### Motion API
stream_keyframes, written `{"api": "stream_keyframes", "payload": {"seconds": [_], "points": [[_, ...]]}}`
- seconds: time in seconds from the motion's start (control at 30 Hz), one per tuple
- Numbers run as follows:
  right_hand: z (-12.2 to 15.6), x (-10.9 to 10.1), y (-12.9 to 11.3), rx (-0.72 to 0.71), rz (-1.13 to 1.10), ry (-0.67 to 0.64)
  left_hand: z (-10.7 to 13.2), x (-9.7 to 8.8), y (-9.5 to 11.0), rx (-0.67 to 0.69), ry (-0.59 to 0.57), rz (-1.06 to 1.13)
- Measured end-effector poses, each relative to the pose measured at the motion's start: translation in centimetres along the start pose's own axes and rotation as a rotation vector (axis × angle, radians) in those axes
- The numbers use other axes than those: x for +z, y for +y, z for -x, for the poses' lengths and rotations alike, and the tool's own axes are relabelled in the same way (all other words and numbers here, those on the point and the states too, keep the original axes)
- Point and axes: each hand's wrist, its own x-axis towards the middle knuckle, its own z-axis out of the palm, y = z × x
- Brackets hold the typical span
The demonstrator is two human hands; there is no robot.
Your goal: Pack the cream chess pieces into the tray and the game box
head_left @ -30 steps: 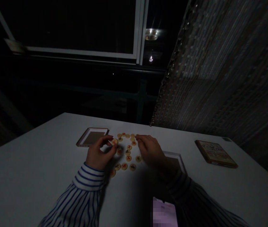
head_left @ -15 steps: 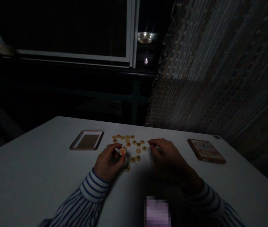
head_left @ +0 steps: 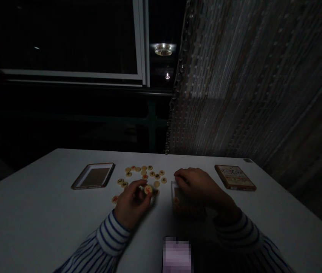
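Several round wooden game pieces (head_left: 143, 175) with red and black marks lie scattered on the white table (head_left: 35, 220). My left hand (head_left: 132, 204) pinches one red-marked piece (head_left: 148, 189) between thumb and fingers, just above the table. My right hand (head_left: 199, 185) rests curled over the far edge of a shallow box tray (head_left: 178, 203) lying to the right of the pieces. Its fingertips touch the tray's rim; what they hold, if anything, is hidden in the dark.
An open box tray (head_left: 94, 176) lies at the left of the pieces. A printed box lid (head_left: 234, 177) lies at the right. A beaded curtain (head_left: 248, 83) hangs behind the table, beside a dark window. A blurred pink patch sits at the table's near edge.
My left hand has carried the red-marked piece toward me and to the right. My right hand left the pile and settled on the box tray. The view has swung to the right.
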Motion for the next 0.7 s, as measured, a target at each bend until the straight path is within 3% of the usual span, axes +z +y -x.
{"api": "stream_keyframes", "payload": {"seconds": [0.37, 0.7], "points": [[1.0, -1.8, 1.6, 0.043, -0.028, 0.057, -1.1, 3.3, 4.5, -0.031, -0.091, 0.046], [1.4, -2.3, 2.7, 0.059, 0.023, 0.043, -1.9, 7.2, 5.0, -0.127, -0.035, 0.104]]}}
